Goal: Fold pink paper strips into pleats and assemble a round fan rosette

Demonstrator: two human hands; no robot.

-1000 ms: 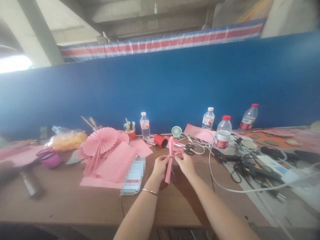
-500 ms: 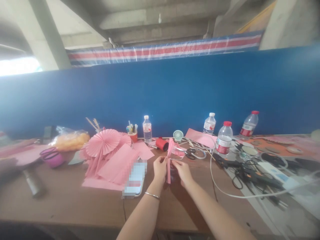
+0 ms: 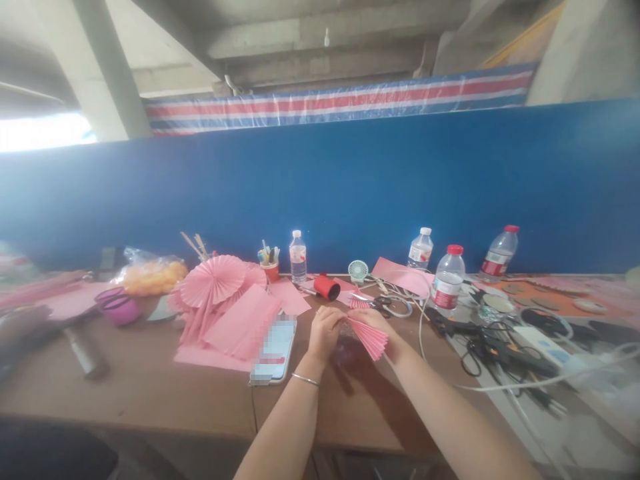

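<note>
- Pink pleated paper (image 3: 369, 338) is slanting between your hands above the desk (image 3: 200, 407), its flared end pointing down toward your right wrist.
- Half a second ago you were holding it upright, nearly edge-on; now it is tipping over to the right and showing its ridged face. That is probably leaving the folds easier for you to check, with your control staying at the narrow part.
- Your left hand (image 3: 325, 330) is closing its fingertips on that narrow part, leaving little gap.
- Your right hand (image 3: 376, 320) is curling in from the other side, fingers bent and almost closed, seemingly keeping hold of the paper too; the pleats are covering part of the palm, so you cannot tell how firm that hold is.
- Sharp, even ridges are running lengthwise along the paper, ending in a zigzag edge; it is looking light, crisp and easily creased.
- Beyond your hands, metal-bladed scissors (image 3: 383, 303) are lying beside a smaller pleated piece (image 3: 359, 303), while a glossy red cylinder (image 3: 327, 288) is resting on its side.
- To your left, flat pink sheets (image 3: 243, 323) are overlapping near a phone (image 3: 285, 350), and round ribbed rosettes (image 3: 215, 282) are standing behind them.
</note>
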